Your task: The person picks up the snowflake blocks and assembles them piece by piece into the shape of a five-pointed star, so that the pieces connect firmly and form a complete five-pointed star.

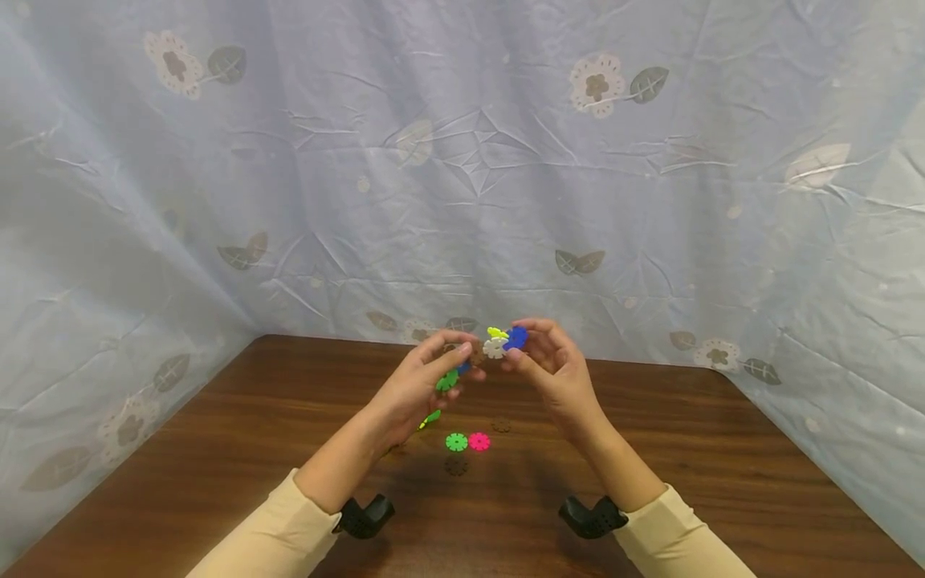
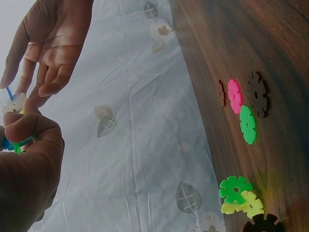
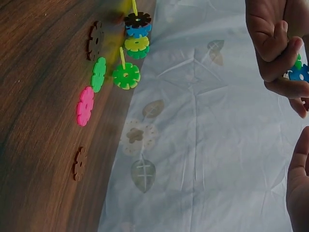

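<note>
My left hand [image 1: 419, 373] grips a cluster of notched plastic discs: a green disc [image 1: 447, 380], a blue one beside it and a brown disc [image 1: 474, 356] towards the right. My right hand [image 1: 560, 369] pinches a blue disc [image 1: 516, 338] between thumb and fingers. A white disc [image 1: 495, 348] and a yellow disc [image 1: 497, 332] adjoin that blue disc, in the gap between the two hands. Both hands are raised above the table. In the left wrist view, the left thumb [image 2: 21, 126] presses over the cluster and covers part of it.
On the brown table [image 1: 650, 466] lie a loose green disc [image 1: 457, 442], a pink disc [image 1: 479, 441] and two brown discs. Several joined discs, including a green disc [image 3: 126, 76] and a yellow disc [image 3: 137, 44], lie near the left forearm. A patterned curtain [image 1: 462, 160] hangs behind.
</note>
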Demonstrator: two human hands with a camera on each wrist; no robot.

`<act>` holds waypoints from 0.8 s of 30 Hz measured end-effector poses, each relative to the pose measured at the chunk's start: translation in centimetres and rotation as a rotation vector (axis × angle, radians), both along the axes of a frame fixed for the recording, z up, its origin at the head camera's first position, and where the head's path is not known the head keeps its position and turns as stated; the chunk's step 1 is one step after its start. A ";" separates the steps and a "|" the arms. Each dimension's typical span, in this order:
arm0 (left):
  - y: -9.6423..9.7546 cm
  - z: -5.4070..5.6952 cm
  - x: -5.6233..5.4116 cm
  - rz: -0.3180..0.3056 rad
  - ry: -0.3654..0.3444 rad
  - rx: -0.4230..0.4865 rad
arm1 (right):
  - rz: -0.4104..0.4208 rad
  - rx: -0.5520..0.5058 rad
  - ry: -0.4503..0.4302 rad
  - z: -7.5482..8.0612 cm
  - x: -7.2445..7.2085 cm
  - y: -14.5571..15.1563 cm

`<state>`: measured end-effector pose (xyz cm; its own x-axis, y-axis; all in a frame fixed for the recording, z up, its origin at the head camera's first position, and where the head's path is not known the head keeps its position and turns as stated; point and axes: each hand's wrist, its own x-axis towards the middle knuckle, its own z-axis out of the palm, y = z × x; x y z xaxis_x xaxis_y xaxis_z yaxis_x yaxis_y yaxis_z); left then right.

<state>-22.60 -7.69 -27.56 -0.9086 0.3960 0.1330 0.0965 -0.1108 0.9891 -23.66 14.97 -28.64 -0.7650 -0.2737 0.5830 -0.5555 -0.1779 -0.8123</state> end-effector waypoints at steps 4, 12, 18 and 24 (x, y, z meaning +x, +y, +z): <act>-0.2 0.1 0.0 0.022 0.015 0.005 | -0.004 0.007 0.031 -0.1 -0.2 -0.1; -0.3 -0.1 -0.2 0.150 0.118 -0.048 | -0.048 0.072 0.074 -0.4 -0.3 -0.6; -0.1 -0.2 -0.2 0.194 0.164 -0.062 | -0.048 0.077 0.053 -0.6 -0.2 -0.9; 0.0 -0.5 -0.3 0.219 0.211 -0.100 | -0.097 0.104 0.016 -0.9 -0.5 -1.0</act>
